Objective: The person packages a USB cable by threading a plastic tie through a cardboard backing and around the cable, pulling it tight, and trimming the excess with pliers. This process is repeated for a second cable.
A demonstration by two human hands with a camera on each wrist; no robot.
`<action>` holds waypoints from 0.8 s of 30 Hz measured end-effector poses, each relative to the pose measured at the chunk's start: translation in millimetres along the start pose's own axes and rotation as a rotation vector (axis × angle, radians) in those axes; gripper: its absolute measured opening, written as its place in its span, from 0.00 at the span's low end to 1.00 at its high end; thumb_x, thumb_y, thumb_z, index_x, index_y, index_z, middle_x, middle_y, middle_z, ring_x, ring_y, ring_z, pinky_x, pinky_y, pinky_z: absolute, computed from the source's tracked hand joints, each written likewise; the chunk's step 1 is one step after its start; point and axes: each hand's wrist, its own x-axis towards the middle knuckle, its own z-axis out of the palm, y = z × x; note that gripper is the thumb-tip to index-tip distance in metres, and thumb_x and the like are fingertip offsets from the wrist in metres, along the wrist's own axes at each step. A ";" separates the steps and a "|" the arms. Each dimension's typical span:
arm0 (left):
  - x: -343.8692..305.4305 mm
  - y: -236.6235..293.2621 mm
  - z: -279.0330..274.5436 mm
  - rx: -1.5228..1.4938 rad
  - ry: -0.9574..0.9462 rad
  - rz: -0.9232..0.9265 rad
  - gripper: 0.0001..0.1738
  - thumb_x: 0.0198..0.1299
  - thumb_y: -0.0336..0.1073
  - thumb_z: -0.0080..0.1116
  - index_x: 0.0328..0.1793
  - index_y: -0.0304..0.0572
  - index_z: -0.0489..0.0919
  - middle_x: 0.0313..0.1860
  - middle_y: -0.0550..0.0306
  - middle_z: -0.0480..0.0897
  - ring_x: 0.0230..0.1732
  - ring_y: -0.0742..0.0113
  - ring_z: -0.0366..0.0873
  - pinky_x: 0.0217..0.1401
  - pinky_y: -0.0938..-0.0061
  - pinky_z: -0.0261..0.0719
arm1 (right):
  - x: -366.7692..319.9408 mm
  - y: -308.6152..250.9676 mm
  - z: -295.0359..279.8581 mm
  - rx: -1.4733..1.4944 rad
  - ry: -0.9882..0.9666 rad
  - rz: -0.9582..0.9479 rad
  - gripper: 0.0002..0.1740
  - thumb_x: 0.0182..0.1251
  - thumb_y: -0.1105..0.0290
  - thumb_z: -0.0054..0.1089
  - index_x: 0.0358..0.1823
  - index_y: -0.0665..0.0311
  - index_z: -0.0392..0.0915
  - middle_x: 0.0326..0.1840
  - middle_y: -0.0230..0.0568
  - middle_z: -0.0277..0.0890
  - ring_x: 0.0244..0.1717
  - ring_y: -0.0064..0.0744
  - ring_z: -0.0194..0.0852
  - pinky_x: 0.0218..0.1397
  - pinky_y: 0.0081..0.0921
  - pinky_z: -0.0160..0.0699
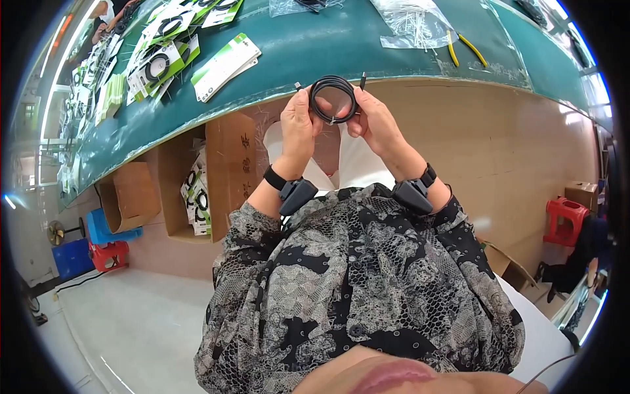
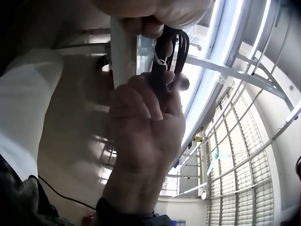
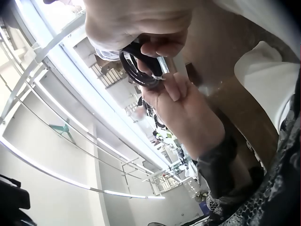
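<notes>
Both forearms [image 1: 405, 155] reach forward, left hand [image 1: 299, 126] and right hand [image 1: 378, 123] close together, fingers [image 1: 301, 100] curled.

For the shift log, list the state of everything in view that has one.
Black cable: coiled, tied, both plugs sticking out.
Left hand: gripping the coil's left side.
Right hand: gripping the coil's right side.
Yellow-handled pliers: on the table, handles spread apart.
Clear bag: on the table; whether sealed, cannot tell.
Cardboard box: open, packaged cables inside.
</notes>
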 end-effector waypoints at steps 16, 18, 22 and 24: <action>7.8 0.6 -1.7 0.222 -0.004 0.008 0.22 0.72 0.49 0.42 0.44 0.36 0.75 0.27 0.64 0.79 0.22 0.78 0.71 0.24 0.81 0.69 | -8.5 9.4 6.2 -0.086 0.083 -0.004 0.20 0.76 0.54 0.38 0.46 0.63 0.73 0.26 0.31 0.69 0.16 0.16 0.53 0.20 0.17 0.58; 7.1 -3.0 -3.1 0.278 -0.011 0.074 0.21 0.71 0.49 0.42 0.42 0.37 0.75 0.25 0.65 0.79 0.22 0.76 0.72 0.25 0.80 0.70 | -9.6 17.5 2.7 -0.206 0.065 -0.058 0.20 0.76 0.54 0.40 0.47 0.64 0.73 0.27 0.30 0.68 0.17 0.16 0.56 0.21 0.18 0.60; 5.8 -4.2 -8.4 0.702 -0.028 0.142 0.20 0.71 0.48 0.43 0.37 0.39 0.72 0.19 0.66 0.75 0.24 0.74 0.73 0.28 0.76 0.71 | -2.9 31.0 -5.3 -0.844 0.099 -0.517 0.21 0.76 0.54 0.41 0.53 0.63 0.73 0.26 0.27 0.67 0.19 0.14 0.58 0.22 0.15 0.60; 9.0 -2.5 -13.3 0.723 -0.174 0.095 0.19 0.71 0.47 0.43 0.37 0.38 0.71 0.19 0.64 0.74 0.25 0.74 0.72 0.29 0.77 0.70 | 2.8 27.0 -13.3 -0.878 0.060 -0.487 0.21 0.75 0.55 0.42 0.55 0.62 0.72 0.25 0.27 0.67 0.19 0.14 0.58 0.23 0.15 0.61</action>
